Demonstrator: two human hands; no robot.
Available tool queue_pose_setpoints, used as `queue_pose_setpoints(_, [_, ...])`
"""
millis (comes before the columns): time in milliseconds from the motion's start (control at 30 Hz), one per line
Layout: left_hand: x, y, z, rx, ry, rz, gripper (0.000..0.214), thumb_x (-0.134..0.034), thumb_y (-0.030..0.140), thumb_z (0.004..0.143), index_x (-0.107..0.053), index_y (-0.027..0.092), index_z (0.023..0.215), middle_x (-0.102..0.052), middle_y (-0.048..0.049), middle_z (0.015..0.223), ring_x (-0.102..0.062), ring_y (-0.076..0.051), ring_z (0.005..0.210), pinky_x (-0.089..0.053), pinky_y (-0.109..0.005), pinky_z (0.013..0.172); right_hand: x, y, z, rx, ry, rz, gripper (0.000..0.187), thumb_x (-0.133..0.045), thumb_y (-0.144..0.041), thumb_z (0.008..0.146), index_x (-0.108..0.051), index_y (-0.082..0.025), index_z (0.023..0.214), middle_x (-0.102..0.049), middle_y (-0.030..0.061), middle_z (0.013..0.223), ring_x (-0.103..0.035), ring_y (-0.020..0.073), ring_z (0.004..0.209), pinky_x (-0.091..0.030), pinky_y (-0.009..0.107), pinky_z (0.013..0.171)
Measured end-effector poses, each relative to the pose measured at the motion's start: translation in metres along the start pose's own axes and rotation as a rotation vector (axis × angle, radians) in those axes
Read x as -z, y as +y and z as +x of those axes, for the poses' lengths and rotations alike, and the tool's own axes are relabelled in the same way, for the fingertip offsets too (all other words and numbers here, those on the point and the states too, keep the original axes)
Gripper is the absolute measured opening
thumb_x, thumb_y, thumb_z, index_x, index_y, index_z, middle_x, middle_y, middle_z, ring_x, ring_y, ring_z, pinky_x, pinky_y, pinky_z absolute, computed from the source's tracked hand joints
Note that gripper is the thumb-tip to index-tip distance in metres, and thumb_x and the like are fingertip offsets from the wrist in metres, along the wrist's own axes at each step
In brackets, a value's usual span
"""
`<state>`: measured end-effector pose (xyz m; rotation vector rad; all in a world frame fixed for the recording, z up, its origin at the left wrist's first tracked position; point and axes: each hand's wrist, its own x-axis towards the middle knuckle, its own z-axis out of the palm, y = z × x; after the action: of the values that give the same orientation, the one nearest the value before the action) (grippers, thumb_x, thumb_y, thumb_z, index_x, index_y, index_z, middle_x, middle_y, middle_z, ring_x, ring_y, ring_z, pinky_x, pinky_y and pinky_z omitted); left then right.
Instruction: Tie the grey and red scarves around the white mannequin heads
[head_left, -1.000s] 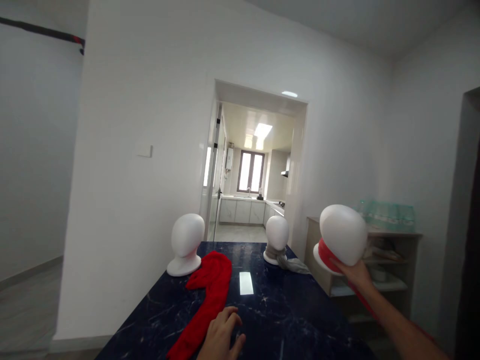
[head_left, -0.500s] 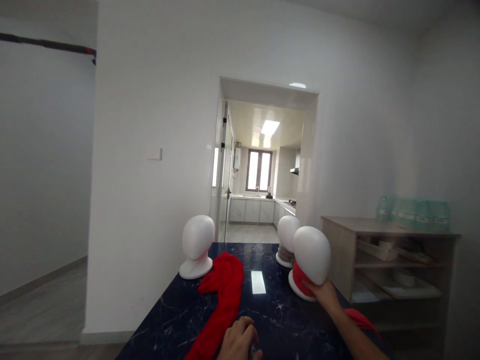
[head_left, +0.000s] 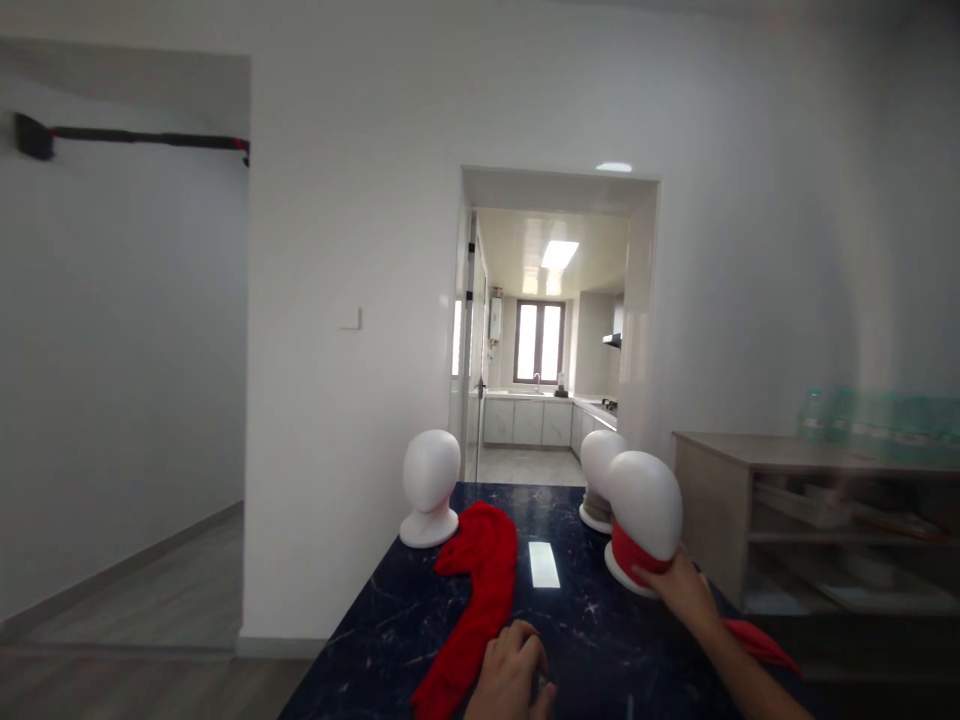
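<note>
Over the desk [head_left: 589, 640], right-hand fingers [head_left: 649, 576] gripped a white head [head_left: 645, 500] by its red band [head_left: 628, 550]; left-hand fingers [head_left: 526, 648] curled, hold unclear, near red cloth [head_left: 491, 570]; bottle labels [head_left: 911, 437] blurred.

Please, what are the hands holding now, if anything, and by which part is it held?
The right hand grips a white mannequin head at its neck, over the red scarf wrapped there. The left hand holds nothing visible.

dark-blue marbled table [head_left: 581, 630]; red cloth [head_left: 487, 580]; left white head [head_left: 431, 472]; rear white head [head_left: 598, 458]
</note>
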<state>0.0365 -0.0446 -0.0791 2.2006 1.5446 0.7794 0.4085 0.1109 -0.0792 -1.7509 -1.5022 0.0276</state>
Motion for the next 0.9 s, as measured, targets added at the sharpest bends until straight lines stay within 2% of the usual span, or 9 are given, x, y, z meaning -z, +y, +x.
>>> queue_pose_setpoints(133, [0.003,0.003,-0.005,0.022,0.015,-0.04,0.024,-0.067,0.022,0.079,-0.067,0.025,0.103,-0.063,-0.0055,0.136,-0.056,-0.027,0.124,-0.04,-0.04,0.111,0.014,0.001,-0.029,0.01,0.121,-0.178,0.11,-0.065,-0.069,0.074,-0.039,0.004,0.152,-0.059,0.0378,0.144,-0.054,0.0527,0.139,-0.042,0.066,0.111])
queue_pose_setpoints(267, [0.007,0.008,-0.009,0.019,0.046,-0.04,0.024,-0.067,0.022,0.079,-0.066,0.026,0.103,-0.062,-0.0052,0.137,-0.056,-0.027,0.124,-0.04,-0.04,0.111,0.035,-0.047,-0.078,0.163,0.327,-0.128,0.078,-0.057,-0.058,0.089,-0.051,-0.006,0.147,-0.065,0.0286,0.133,-0.061,0.0443,0.125,-0.048,0.055,0.104])
queue_pose_setpoints(333, [0.007,0.009,-0.011,-0.002,0.082,-0.025,0.024,-0.065,0.022,0.081,-0.066,0.027,0.105,-0.063,-0.0052,0.136,-0.057,-0.026,0.123,-0.041,-0.039,0.111,0.037,-0.089,-0.101,0.255,0.237,0.022,0.054,-0.053,-0.051,0.095,-0.059,-0.015,0.135,-0.072,0.0183,0.117,-0.067,0.0338,0.11,-0.05,0.045,0.097])
queue_pose_setpoints(400, [0.007,0.008,-0.012,-0.004,0.122,0.011,0.027,-0.062,0.02,0.082,-0.067,0.027,0.108,-0.064,-0.0055,0.136,-0.058,-0.025,0.123,-0.042,-0.037,0.11,0.029,-0.129,-0.118,0.263,-0.005,0.102,0.032,-0.051,-0.045,0.098,-0.065,-0.021,0.115,-0.074,0.0084,0.093,-0.07,0.0256,0.087,-0.049,0.035,0.079])
queue_pose_setpoints(500, [0.009,0.001,-0.011,0.033,0.178,0.126,0.037,-0.058,0.019,0.085,-0.07,0.027,0.119,-0.062,-0.0068,0.146,-0.055,-0.026,0.134,-0.04,-0.039,0.116,0.005,-0.16,-0.131,0.249,-0.157,0.081,0.022,-0.047,-0.035,0.102,-0.064,-0.023,0.093,-0.073,0.0046,0.081,-0.069,0.0205,0.074,-0.039,0.03,0.067])
queue_pose_setpoints(600, [0.019,-0.01,-0.007,0.132,0.21,0.323,0.056,-0.061,0.023,0.088,-0.062,0.024,0.144,-0.052,-0.0116,0.162,-0.044,-0.032,0.15,-0.032,-0.048,0.125,-0.019,-0.156,-0.137,0.219,-0.139,0.025,0.022,-0.045,-0.029,0.105,-0.061,-0.024,0.092,-0.075,0.0049,0.082,-0.071,0.0199,0.075,-0.033,0.029,0.066])
queue_pose_setpoints(667, [0.03,-0.018,-0.003,0.241,0.2,0.465,0.068,-0.065,0.027,0.089,-0.053,0.018,0.155,-0.053,-0.0198,0.16,-0.049,-0.039,0.146,-0.038,-0.056,0.12,-0.027,-0.146,-0.139,0.216,-0.168,0.035,0.02,-0.046,-0.03,0.105,-0.061,-0.024,0.093,-0.076,0.0035,0.081,-0.071,0.0193,0.073,-0.03,0.029,0.064])
queue_pose_setpoints(800, [0.049,-0.029,0.002,0.345,0.08,0.587,0.044,-0.051,0.01,0.093,-0.069,0.012,0.134,-0.071,-0.0225,0.132,-0.07,-0.036,0.12,-0.054,-0.046,0.099,-0.03,-0.134,-0.135,0.181,-0.244,0.106,0.021,-0.048,-0.03,0.103,-0.061,-0.024,0.088,-0.075,0.0024,0.077,-0.07,0.0181,0.072,-0.029,0.028,0.063])
queue_pose_setpoints(900, [0.046,-0.024,-0.001,0.25,0.009,0.376,0.046,-0.045,0.0,0.09,-0.073,0.015,0.123,-0.077,-0.0164,0.123,-0.075,-0.028,0.113,-0.054,-0.036,0.101,-0.035,-0.132,-0.131,0.148,-0.264,0.212,0.027,-0.049,-0.036,0.102,-0.06,-0.023,0.081,-0.073,0.0022,0.073,-0.067,0.0174,0.069,-0.032,0.028,0.063])
